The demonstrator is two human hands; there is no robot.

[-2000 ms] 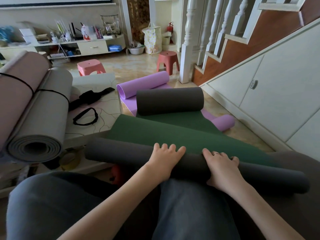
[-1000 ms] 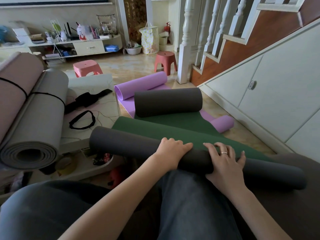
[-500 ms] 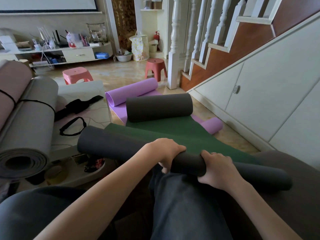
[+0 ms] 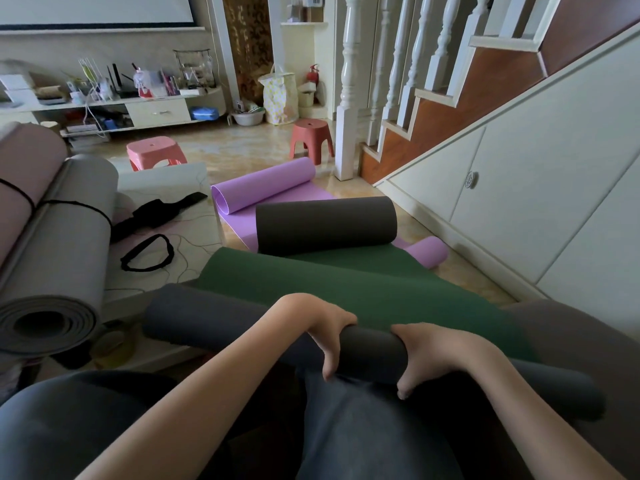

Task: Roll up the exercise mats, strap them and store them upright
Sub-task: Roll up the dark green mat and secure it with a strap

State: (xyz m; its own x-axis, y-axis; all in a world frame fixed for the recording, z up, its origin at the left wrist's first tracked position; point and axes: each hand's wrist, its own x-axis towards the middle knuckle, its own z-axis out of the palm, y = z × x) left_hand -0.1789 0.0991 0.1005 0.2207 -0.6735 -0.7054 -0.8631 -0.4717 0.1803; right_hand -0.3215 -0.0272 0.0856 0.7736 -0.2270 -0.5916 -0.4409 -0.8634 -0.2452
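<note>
Gripping the dark roll now, our left hand and right hand have curled round from flat palms, tightening the green mat.

Green mat with dark grey back, part-rolled both ends: near roll lies crosswise over the person's lap, far roll on the floor, flat green stretch between. Purple mat under it on the floor, rolled at its far end, small curl at the right. Grey rolled mat and pink rolled mat lie side by side at left, each bound with a black cord. Loose black strap loop on the tabletop.
</note>
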